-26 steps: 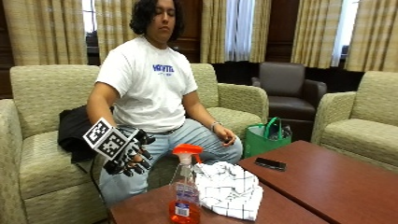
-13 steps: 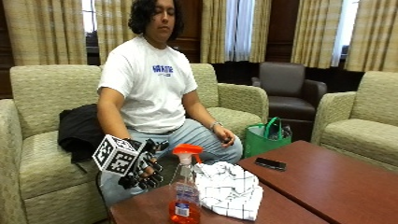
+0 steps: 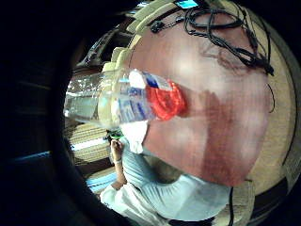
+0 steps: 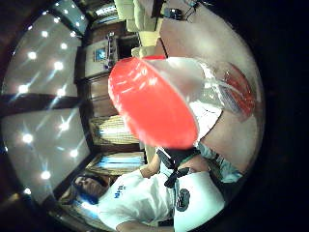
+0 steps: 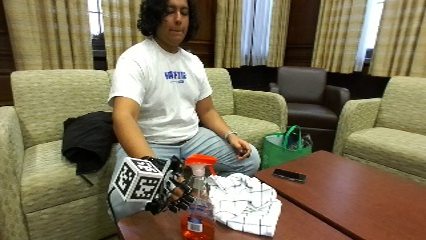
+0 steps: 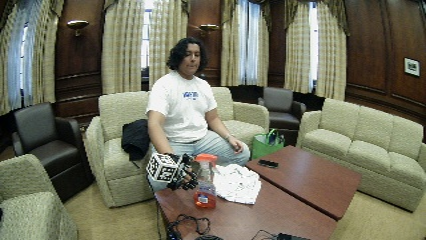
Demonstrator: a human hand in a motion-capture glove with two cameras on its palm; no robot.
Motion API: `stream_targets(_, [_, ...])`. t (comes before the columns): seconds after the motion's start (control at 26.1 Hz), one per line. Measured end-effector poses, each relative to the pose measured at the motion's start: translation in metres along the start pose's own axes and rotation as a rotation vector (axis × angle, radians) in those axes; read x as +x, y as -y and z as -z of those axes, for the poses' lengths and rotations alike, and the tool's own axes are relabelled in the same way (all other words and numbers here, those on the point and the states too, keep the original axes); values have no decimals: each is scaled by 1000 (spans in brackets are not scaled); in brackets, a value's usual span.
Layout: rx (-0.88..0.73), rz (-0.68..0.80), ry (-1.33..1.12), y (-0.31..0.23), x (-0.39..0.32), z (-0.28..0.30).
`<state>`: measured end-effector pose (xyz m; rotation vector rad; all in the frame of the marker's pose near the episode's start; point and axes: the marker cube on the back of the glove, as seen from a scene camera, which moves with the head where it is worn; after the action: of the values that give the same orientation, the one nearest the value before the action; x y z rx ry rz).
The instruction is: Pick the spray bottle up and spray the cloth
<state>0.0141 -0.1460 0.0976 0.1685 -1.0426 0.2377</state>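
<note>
Near the front left corner of the reddish-brown wooden table point(image 5: 346, 190), a clear plastic spray bottle with an orange-red trigger head and orange liquid in its base point(image 5: 198, 202) is seen standing upright on the tabletop. Just beside it, toward the table's back edge, a white cloth with a thin dark check pattern point(image 5: 245, 200) is laid in a crumpled heap, its near folds touching or almost touching the bottle. The black-gloved right hand point(image 5: 174, 189) is held at the bottle's neck on the side toward the table's left edge, with its fingers point(image 5: 186, 186) reaching to the neck just under the trigger head; whether they are closed round the neck or only touching it cannot be told. In both palm views the bottle is shown very close to the palm, its red head filling much of the thumb-side view point(image 4: 154, 108) and its clear body and label seen in the little-finger-side view point(image 3: 127, 101). The bare left hand point(image 5: 239, 148) is rested on the person's lap, well apart from the bottle. Farther along the table, near its back edge, a small black phone point(image 5: 289, 175) is laid flat. A green bag point(image 5: 285, 147) is set on the floor beside the sofa point(image 5: 40, 165).
</note>
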Motion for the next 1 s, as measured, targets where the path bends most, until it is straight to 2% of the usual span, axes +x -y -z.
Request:
stream_targets(0.5, [-10,65,48,33,-6,-32])
stream_targets(1.0, [113,126,97,52,-15,-37])
